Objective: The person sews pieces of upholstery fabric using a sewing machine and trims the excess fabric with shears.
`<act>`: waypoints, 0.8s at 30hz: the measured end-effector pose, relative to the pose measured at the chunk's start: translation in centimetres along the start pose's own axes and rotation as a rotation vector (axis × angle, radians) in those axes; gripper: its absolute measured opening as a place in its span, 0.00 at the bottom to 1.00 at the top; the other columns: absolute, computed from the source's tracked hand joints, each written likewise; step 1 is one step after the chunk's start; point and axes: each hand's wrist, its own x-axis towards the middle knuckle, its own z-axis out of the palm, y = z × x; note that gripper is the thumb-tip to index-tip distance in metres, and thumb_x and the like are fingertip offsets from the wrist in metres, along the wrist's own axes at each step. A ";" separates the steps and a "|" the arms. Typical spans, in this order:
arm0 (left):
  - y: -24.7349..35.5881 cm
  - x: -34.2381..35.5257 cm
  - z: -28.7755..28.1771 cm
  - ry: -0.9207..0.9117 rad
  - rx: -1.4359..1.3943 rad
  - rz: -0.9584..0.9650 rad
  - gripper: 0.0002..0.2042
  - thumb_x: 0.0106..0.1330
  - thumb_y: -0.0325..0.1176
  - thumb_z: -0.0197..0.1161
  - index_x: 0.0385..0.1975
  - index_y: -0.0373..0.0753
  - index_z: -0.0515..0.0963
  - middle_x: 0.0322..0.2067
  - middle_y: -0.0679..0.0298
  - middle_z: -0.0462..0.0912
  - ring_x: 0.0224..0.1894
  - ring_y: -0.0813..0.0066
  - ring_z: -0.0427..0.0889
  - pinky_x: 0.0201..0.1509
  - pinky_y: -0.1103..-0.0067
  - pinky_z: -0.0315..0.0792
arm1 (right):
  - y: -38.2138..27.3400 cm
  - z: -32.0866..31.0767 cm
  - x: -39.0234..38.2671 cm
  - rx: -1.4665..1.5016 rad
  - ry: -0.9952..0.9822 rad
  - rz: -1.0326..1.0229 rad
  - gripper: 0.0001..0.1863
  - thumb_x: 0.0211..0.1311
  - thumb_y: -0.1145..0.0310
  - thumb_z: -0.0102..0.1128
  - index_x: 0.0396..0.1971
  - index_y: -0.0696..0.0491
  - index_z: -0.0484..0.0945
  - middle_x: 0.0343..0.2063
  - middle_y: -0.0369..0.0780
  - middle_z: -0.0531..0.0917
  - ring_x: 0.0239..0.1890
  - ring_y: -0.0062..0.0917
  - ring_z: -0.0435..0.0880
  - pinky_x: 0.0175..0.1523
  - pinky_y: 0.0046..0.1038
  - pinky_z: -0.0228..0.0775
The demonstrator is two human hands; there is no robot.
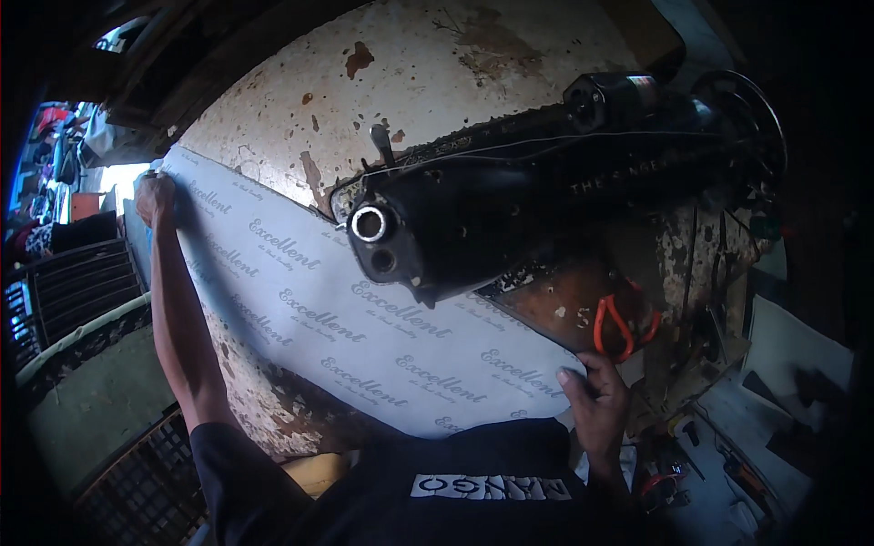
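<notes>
A long pale sheet point(309, 291) with rows of grey print lies slantwise across the worn table, passing beneath the head of a black sewing machine point(546, 182). At its far left end, my left hand point(157, 198) is closed on the corner, with that arm stretched out. My right hand point(596, 396) pinches the near right edge between thumb and fingers. The sheet's near side reaches my dark shirt. The machine's head hides the needle area and part of the sheet's far edge.
Orange-handled scissors point(614, 326) lie right of the sheet, under the machine's arm. The table point(273, 109) has chipped, stained paint. Several hand tools point(737, 473) lie at the lower right. A slatted rack point(73, 291) stands beyond the table's left edge.
</notes>
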 end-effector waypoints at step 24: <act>0.4 -3.2 -3.7 0.225 -0.338 0.349 0.17 0.71 0.43 0.58 0.47 0.36 0.85 0.44 0.53 0.88 0.46 0.58 0.86 0.55 0.66 0.77 | 2.1 0.3 -0.7 0.121 0.040 -0.273 0.14 0.65 0.69 0.73 0.45 0.58 0.81 0.25 0.41 0.88 0.28 0.19 0.87 0.35 0.23 0.75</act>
